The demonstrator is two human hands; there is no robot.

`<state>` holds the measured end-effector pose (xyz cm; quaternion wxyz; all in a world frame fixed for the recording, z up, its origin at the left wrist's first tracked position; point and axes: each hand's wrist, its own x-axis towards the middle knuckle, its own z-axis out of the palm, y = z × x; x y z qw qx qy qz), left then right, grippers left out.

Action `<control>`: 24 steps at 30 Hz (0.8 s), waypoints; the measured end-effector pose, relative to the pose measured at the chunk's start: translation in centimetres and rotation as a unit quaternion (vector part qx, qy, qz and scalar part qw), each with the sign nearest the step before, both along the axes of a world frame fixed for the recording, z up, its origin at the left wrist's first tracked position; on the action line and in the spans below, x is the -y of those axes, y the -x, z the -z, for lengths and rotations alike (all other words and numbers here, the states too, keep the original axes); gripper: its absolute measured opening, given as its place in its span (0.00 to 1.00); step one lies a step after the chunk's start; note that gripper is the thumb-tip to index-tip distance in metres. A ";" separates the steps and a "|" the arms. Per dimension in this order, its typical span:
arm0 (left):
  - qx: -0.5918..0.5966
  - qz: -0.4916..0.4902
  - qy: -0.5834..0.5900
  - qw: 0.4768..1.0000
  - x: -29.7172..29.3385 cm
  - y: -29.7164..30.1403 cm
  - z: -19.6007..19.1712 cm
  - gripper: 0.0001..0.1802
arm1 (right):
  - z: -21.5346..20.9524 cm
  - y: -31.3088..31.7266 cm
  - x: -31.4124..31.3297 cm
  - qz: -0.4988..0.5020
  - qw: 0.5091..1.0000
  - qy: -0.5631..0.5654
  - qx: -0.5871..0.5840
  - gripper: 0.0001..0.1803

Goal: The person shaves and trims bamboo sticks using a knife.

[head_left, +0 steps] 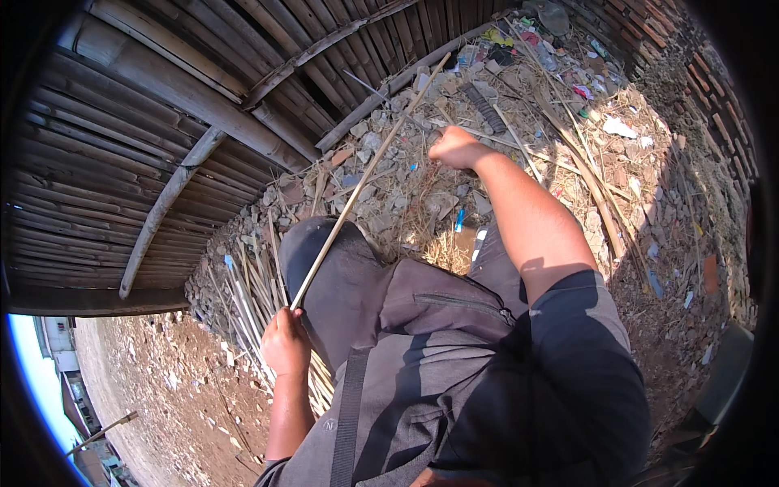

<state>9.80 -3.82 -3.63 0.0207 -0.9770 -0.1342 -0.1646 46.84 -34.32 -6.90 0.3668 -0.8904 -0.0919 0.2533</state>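
A long, thin bamboo strip (367,174) slants up and away across my left knee. Its near end is in my left hand (286,341), with the fingers closed round it. My right arm reaches forward, and my right hand (457,149) is closed in a fist to the right of the strip's upper half, apart from it. A thin, dark, narrow shape shows just beyond that fist, but what the fingers hold is hidden. By my left leg lies a bundle of similar bamboo strips (253,296), partly covered by my left hand and leg.
A bamboo-slat wall (105,195) with round poles stands on the left. Rubble and litter (381,146) cover the ground ahead. Longer bamboo pieces (596,191) lie to the right, near a brick wall (718,122). A dark ridged piece (484,109) lies beyond my right hand.
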 end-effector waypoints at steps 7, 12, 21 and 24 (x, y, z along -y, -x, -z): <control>-0.018 -0.027 0.043 0.999 0.2 0.1 0.1 0.09 | -2.8 5.7 -5.7 -0.243 0.958 0.012 0.150 0.16; -0.028 0.000 0.075 0.997 -1.3 -0.4 0.2 0.11 | 0.7 2.1 -3.5 -0.117 0.989 -0.013 0.092 0.17; -0.094 -0.003 0.146 0.985 -2.7 0.1 0.1 0.14 | -1.1 3.4 -4.0 -0.221 0.966 0.048 0.130 0.22; -0.077 -0.005 0.167 0.983 -2.3 -0.9 -0.2 0.15 | -0.2 1.2 -2.0 -0.238 0.963 0.116 0.045 0.24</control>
